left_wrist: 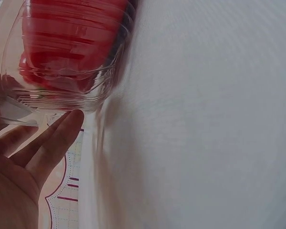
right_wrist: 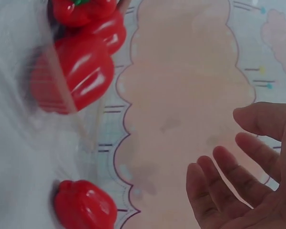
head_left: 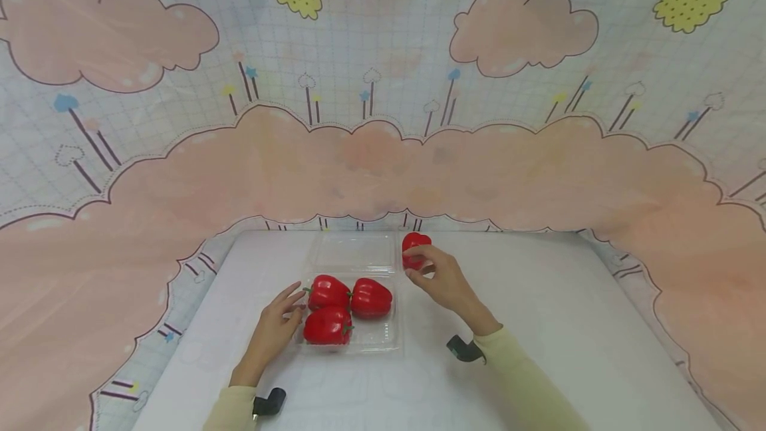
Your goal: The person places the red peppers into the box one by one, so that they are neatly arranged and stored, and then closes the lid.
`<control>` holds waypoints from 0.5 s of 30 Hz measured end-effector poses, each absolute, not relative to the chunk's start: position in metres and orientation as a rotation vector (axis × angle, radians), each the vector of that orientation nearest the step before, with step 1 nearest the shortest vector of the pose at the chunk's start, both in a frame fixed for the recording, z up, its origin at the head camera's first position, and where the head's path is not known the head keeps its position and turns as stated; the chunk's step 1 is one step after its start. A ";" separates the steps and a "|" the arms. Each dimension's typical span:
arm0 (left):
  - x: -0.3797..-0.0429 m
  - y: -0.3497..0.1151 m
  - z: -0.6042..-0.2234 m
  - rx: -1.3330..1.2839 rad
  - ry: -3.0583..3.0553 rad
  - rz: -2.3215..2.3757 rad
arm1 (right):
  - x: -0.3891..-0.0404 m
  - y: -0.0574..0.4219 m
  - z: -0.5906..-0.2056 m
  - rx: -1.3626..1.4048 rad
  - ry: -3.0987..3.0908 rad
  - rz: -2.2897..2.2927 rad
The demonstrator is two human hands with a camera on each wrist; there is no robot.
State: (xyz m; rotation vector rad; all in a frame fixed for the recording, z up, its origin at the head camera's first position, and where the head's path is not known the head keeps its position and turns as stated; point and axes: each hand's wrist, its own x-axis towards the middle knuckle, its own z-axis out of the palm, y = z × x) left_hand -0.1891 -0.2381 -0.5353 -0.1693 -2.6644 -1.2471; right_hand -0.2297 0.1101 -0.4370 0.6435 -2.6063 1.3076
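Observation:
A clear plastic clamshell box [head_left: 374,334] stands with its lid [head_left: 356,251] folded open behind it. Inside are three red bell peppers, at the back left [head_left: 328,292], right [head_left: 372,298] and front left [head_left: 327,326]. My left hand [head_left: 275,324] rests extended fingers against the box's left side; in the left wrist view, its fingertips lie by the ribbed wall [left_wrist: 62,98]. A fourth red bell pepper [head_left: 414,241] lies on the table right of the lid. My right hand [head_left: 443,278] hovers near it, fingers loosely bent, apart from it in the right wrist view [right_wrist: 86,205].
The white table [head_left: 538,324] extends on both sides of the box. A patterned cloth [head_left: 383,171] with clouds hangs behind its back edge. Each wrist carries a small black device, the left one [head_left: 270,403] and the right one [head_left: 465,349].

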 end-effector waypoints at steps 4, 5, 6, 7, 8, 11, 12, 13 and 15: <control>-0.189 -0.238 -0.535 -0.163 -2.665 -1.240 | -0.238 0.116 -0.443 0.615 -2.598 1.311; -0.189 -0.238 -0.535 -0.162 -2.668 -1.240 | -0.240 0.117 -0.445 0.611 -2.599 1.308; -0.188 -0.238 -0.535 -0.160 -2.671 -1.238 | -0.242 0.119 -0.446 0.607 -2.605 1.299; -0.189 -0.238 -0.535 -0.151 -2.674 -1.242 | -0.244 0.120 -0.448 0.600 -2.611 1.288; -0.189 -0.237 -0.535 -0.149 -2.675 -1.241 | -0.247 0.122 -0.450 0.593 -2.615 1.280; -0.189 -0.237 -0.534 -0.142 -2.680 -1.238 | -0.253 0.126 -0.456 0.567 -2.643 1.255; -0.189 -0.237 -0.534 -0.141 -2.678 -1.235 | -0.255 0.128 -0.458 0.556 -2.651 1.248; -0.189 -0.237 -0.534 -0.142 -2.677 -1.230 | -0.257 0.129 -0.460 0.548 -2.657 1.246; -0.189 -0.237 -0.534 -0.145 -2.672 -1.222 | -0.261 0.132 -0.463 0.532 -2.667 1.241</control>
